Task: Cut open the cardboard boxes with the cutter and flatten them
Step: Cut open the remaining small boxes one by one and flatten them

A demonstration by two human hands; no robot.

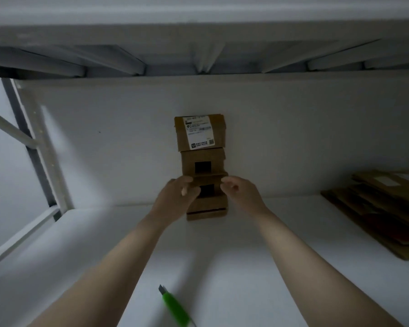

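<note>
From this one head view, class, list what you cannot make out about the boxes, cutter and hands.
Head view only:
- Label on the top box: print too small, blurred.
- Lower box: partly behind the left hand.
- Right hand: grip unclear, motion blur.
- Cutter: tail cut by the bottom edge.
- Flattened cardboard: cut by the right edge.

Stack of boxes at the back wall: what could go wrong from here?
The left hand and right hand flank a lower box in the stack; pulling it out could topple the boxes above, including the labelled box. The green cutter lies between the forearms with its blade tip seemingly exposed; an arm drawing back could brush it.
</note>
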